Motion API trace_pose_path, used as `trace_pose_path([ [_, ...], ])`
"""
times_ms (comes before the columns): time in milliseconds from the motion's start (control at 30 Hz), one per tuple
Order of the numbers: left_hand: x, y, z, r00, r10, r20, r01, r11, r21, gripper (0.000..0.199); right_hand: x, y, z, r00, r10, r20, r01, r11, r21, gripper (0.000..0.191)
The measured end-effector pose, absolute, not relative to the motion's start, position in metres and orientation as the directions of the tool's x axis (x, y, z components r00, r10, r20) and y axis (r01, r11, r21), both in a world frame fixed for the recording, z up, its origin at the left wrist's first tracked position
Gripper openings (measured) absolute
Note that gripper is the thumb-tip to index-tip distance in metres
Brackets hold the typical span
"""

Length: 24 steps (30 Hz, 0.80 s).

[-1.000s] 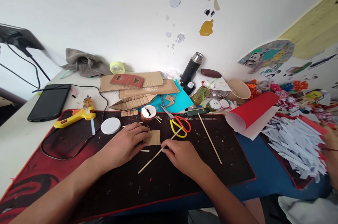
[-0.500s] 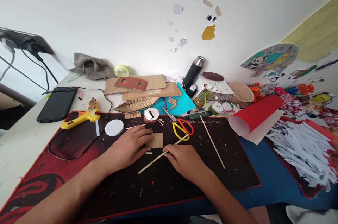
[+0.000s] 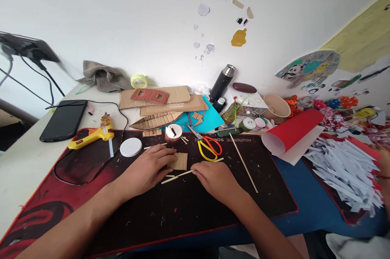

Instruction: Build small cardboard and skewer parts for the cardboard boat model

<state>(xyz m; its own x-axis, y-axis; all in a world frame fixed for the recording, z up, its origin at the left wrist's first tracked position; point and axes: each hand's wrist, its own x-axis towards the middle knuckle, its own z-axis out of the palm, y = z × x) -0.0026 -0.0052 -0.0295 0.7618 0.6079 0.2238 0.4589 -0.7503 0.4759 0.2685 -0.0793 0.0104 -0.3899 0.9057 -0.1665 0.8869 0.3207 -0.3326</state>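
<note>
My right hand (image 3: 211, 174) is closed around a thin wooden stick (image 3: 184, 173), which lies nearly level just above the black mat. One end of the stick points left toward my other hand and the other shows past my knuckles. Curled fingers of my left hand (image 3: 152, 167) hold the left edge of a small square of brown cardboard (image 3: 179, 161). A short stick piece (image 3: 170, 176) lies under my left thumb. Scissors (image 3: 209, 147) with red and yellow handles rest beyond my right hand, and another long stick (image 3: 245, 165) lies to its right.
A yellow glue gun (image 3: 94, 137) and a white lid (image 3: 131, 147) lie on the left. An open jar (image 3: 173, 137) stands beyond the cardboard square. Cardboard pieces (image 3: 173, 106) and a black flask (image 3: 222, 82) line the wall. Red rolled paper (image 3: 297, 131) and white paper strips (image 3: 344, 173) are at right.
The stick in my right hand has turned from a steep slant to nearly level, its left end moving up toward the cardboard square. My left hand stays in place.
</note>
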Motion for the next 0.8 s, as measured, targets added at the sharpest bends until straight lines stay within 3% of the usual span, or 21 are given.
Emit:
trace_pose_path([
  [300,-0.004,-0.004,-0.036,0.750,0.622,0.227,0.469,-0.741,0.482,0.032,0.270,-0.077,0.005,-0.417,0.892,-0.175,0.904,0.387,-0.183,0.029],
  [800,-0.005,-0.001,-0.038,0.762,0.615,0.204,0.472,-0.742,0.476,0.033,0.276,-0.068,0.010,-0.431,0.878,-0.208,0.901,0.405,-0.157,0.037],
])
